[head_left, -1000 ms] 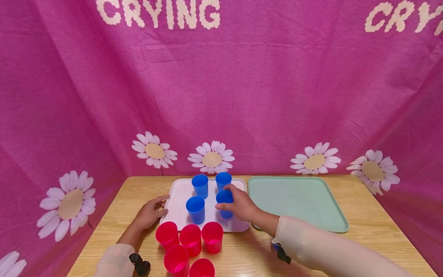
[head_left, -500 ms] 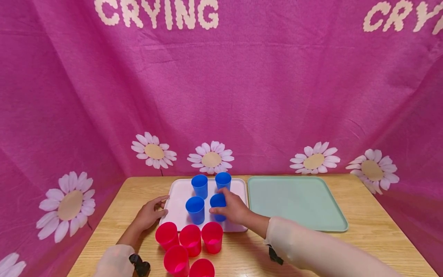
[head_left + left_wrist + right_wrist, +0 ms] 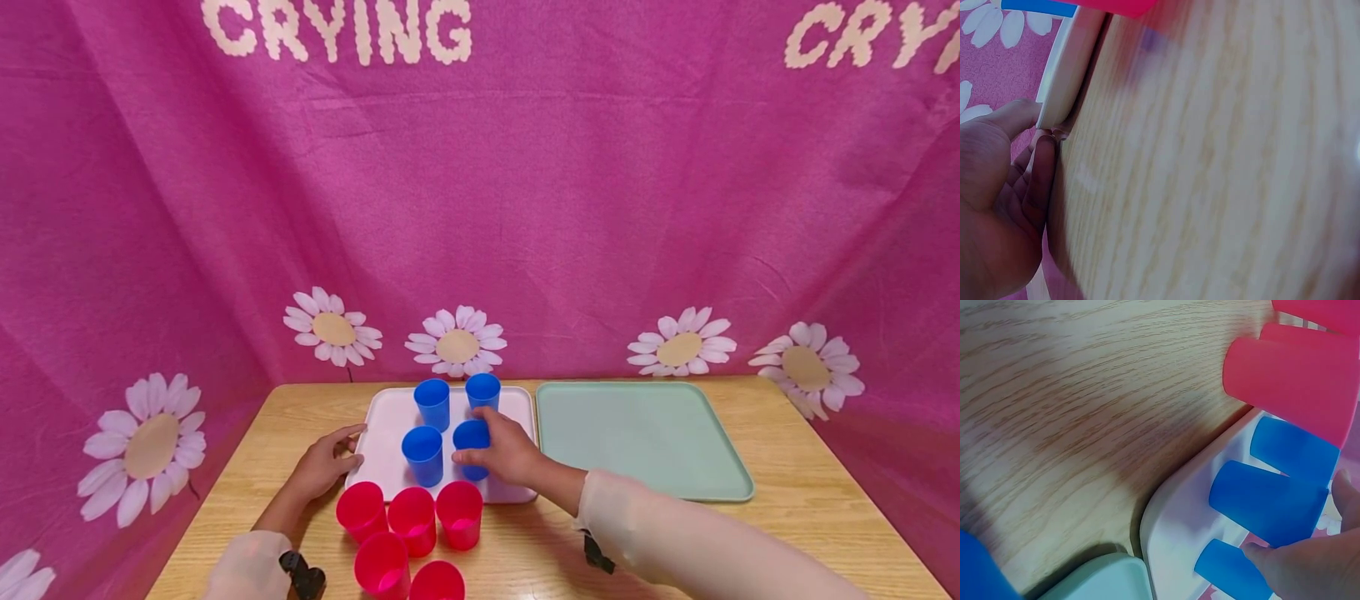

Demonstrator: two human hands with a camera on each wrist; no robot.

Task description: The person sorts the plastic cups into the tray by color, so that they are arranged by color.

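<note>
My right hand (image 3: 506, 450) holds a blue cup (image 3: 471, 460) upright at the front right of a white tray (image 3: 386, 417), thumb and fingers on opposite sides near its rim. In the right wrist view this blue cup (image 3: 1266, 503) shows between the fingertips. Three more blue cups stand on the tray: one to the left (image 3: 423, 458) and two behind, a back-left cup (image 3: 432, 406) and a back-right cup (image 3: 482, 390). At the tray's left edge my left hand (image 3: 321, 462) grips the rim. Its thumb (image 3: 1019, 115) touches the tray rim (image 3: 1054, 94), with curled fingers below.
Several red cups (image 3: 412, 522) stand on the wooden table (image 3: 540, 550) in front of the white tray. A pale green tray (image 3: 637, 442) lies right beside it. Another blue cup (image 3: 979, 569) shows at the lower left in the right wrist view. Behind hangs a pink flowered cloth (image 3: 555, 250).
My right hand has shifted the front-right blue cup left and slightly forward-down in the head view, closer to its neighbour. During the last half second it barely moves. The left hand stays put.
</note>
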